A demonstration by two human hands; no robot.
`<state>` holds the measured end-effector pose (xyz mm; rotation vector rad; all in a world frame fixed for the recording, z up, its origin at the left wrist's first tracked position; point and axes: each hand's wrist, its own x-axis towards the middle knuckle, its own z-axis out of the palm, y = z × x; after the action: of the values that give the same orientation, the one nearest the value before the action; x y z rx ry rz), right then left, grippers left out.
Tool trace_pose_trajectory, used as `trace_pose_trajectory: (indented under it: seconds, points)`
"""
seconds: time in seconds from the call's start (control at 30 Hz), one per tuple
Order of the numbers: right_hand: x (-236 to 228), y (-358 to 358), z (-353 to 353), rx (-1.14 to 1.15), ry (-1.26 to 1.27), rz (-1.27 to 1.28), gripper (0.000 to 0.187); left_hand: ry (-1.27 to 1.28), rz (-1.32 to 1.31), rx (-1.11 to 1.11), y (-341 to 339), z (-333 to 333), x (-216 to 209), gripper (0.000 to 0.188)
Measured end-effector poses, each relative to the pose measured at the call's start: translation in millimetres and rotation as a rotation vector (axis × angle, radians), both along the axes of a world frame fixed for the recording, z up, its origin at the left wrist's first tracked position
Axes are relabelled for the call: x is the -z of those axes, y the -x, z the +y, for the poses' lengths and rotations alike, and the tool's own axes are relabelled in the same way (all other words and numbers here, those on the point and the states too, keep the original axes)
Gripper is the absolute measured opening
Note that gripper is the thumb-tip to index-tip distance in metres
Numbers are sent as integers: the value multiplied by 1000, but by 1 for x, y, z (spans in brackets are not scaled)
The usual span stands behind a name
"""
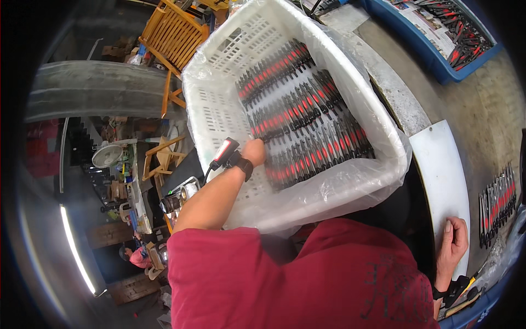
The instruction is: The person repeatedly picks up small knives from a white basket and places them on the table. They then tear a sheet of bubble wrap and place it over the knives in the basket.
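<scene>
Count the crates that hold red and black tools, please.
2. The white crate, lined with clear plastic, is where the left hand reaches. The blue crate sits at the top right, partly cut off. Others may lie out of view.

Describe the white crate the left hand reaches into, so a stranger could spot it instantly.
Start from the grey workbench on the right; the crate sits just left of it. It is the large white slotted plastic crate, lined with clear plastic film and filled with rows of red-and-black handled tools. Unlike the blue tray nearby, it is white and has the left hand inside it.
</scene>
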<state>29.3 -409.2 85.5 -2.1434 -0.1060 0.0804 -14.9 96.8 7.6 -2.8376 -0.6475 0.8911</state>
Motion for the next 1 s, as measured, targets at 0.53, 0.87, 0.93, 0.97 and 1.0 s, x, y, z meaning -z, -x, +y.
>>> trace_pose_trajectory:
  seconds: [0.53, 0.87, 0.93, 0.97, 1.0]
  points:
    - [-1, -1, 1, -8, 13, -13, 10, -5, 192, -33, -5, -2, -2, 18]
    - [0, 0, 0, -1, -7, 2, 10, 34, 240, -8, -4, 3, 1, 21]
    - [0, 0, 0, -7, -10, -14, 10, 27, 255, -31, -4, 3, 1, 21]
    - [-1, 0, 0, -8, -9, -9, 10, 35, 253, -16, -4, 2, 1, 21]
    - [-1, 0, 0, -9, -9, -3, 10, 38, 258, -6, -4, 2, 0, 21]
